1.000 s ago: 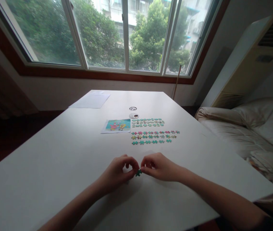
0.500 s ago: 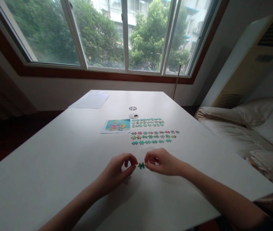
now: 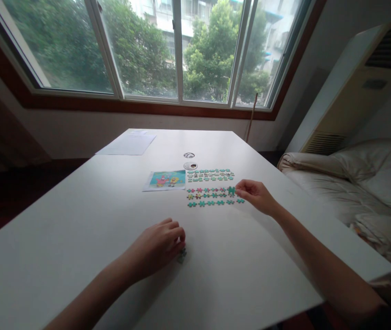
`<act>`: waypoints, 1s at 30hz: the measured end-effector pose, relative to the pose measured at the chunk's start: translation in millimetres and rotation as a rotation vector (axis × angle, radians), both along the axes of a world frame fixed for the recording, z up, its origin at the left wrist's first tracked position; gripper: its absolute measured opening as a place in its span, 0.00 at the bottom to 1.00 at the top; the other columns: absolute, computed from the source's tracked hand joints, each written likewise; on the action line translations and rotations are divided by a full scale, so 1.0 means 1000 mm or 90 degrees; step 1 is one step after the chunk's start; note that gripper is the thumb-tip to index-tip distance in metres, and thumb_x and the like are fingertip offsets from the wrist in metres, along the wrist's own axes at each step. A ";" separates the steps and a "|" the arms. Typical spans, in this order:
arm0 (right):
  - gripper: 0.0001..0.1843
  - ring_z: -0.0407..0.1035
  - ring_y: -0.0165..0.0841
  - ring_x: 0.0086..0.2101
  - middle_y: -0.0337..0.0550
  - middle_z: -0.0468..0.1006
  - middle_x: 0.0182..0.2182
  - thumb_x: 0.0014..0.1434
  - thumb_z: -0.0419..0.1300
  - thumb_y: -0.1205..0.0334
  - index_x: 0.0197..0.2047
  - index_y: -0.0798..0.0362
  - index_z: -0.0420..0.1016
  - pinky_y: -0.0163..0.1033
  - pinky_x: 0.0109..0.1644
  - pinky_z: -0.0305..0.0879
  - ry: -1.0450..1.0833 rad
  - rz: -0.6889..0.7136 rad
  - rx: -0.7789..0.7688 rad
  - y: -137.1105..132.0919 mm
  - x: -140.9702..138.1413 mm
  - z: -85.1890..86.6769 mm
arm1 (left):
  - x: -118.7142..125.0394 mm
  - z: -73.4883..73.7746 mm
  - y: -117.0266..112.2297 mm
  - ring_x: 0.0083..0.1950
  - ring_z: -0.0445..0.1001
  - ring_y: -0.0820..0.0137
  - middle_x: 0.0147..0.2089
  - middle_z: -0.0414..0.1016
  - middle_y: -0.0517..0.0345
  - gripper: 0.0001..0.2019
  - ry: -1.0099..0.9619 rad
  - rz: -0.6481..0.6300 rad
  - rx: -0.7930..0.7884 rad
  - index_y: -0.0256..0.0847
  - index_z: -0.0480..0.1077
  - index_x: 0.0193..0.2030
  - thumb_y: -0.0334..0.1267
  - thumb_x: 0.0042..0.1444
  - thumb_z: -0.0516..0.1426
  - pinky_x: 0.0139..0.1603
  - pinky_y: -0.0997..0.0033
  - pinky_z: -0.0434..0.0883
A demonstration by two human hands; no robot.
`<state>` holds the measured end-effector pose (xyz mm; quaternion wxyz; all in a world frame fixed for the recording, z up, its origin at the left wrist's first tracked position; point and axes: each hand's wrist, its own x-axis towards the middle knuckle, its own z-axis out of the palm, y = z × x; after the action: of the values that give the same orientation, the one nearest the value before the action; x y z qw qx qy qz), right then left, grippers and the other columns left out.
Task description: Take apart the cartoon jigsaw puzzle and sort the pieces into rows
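Note:
My left hand (image 3: 159, 246) rests on the white table (image 3: 78, 238), fingers curled, its fingertips on a small puzzle piece (image 3: 182, 255). My right hand (image 3: 255, 195) is stretched out to the right end of the rows of puzzle pieces (image 3: 212, 196) and pinches a green puzzle piece (image 3: 231, 190) just above them. A second block of pieces (image 3: 210, 174) lies further back. Left of the rows lies a colourful cartoon picture (image 3: 165, 179).
Two small round lids (image 3: 190, 165) sit behind the pieces and a sheet of paper (image 3: 126, 144) lies at the far left corner. A sofa with cushions (image 3: 354, 183) stands right of the table, an air-conditioning unit (image 3: 360, 87) behind it. Windows fill the back wall.
My hands were together near the front with the green piece between them. My right hand has carried it away to the rows; my left hand has dropped flat onto a piece on the table.

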<state>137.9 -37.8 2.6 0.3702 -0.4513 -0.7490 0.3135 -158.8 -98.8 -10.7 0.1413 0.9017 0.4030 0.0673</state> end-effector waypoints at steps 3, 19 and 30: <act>0.15 0.51 0.24 0.22 0.34 0.57 0.19 0.52 0.54 0.51 0.30 0.56 0.66 0.31 0.24 0.50 -0.010 -0.001 0.000 0.000 -0.001 0.000 | 0.000 0.000 -0.001 0.37 0.65 0.68 0.33 0.70 0.55 0.07 -0.006 -0.005 -0.008 0.41 0.68 0.32 0.33 0.55 0.49 0.35 0.72 0.63; 0.13 0.58 0.28 0.24 0.39 0.68 0.21 0.47 0.54 0.55 0.27 0.57 0.70 0.33 0.27 0.53 -0.376 0.001 -0.279 0.025 0.081 -0.007 | -0.001 -0.001 0.001 0.38 0.64 0.68 0.35 0.70 0.56 0.07 -0.041 -0.046 -0.041 0.43 0.70 0.35 0.35 0.55 0.51 0.36 0.73 0.63; 0.15 0.57 0.26 0.21 0.39 0.68 0.20 0.48 0.54 0.53 0.29 0.58 0.71 0.32 0.25 0.52 -0.374 -0.024 -0.302 0.029 0.080 -0.017 | -0.006 0.001 0.002 0.40 0.65 0.66 0.37 0.71 0.57 0.07 -0.017 -0.027 -0.018 0.44 0.70 0.37 0.39 0.51 0.56 0.39 0.70 0.63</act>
<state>217.4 -8.7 -14.7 0.0306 -0.6086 -0.7214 0.3291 -164.7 -96.6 -9.9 0.1612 0.9070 0.3825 0.0706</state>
